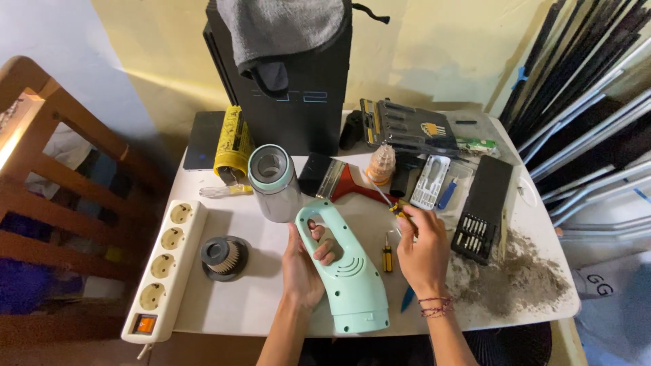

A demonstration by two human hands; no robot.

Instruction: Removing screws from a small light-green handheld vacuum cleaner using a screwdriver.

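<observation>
On the white table (224,305) in front of me lies a mint-green handheld vacuum body (346,271), flat, its loop handle pointing away from me and its wide end toward the near edge. My left hand (304,261) is clamped on that handle: thumb on the near side, fingers curled through the loop. My right hand (422,247) sits just right of the body, fingers pinched together on a small screwdriver (395,209) with a yellow and black grip; its thin shaft points up and away toward an orange bit holder (381,166). A second small screwdriver (387,257) lies on the table between the green body and my right hand. A blue item (407,298) shows partly under my right wrist; I cannot tell what it is.

Left of the body stands a metallic dust cup (273,183), open end facing up. Near it, well apart from my hand, rests a round pleated filter (224,257). A white four-socket power strip (165,268) lies along the left edge, its orange switch nearest me. A wide paintbrush (332,179) with a red handle lies beyond the vacuum's handle.

Right of my hand stands a black bit rack (481,210), and beside it a spread of grey dust (515,274) covers the table's right corner. At the far edge stands a black console (285,74) with a grey cloth (281,30) draped over its top.
</observation>
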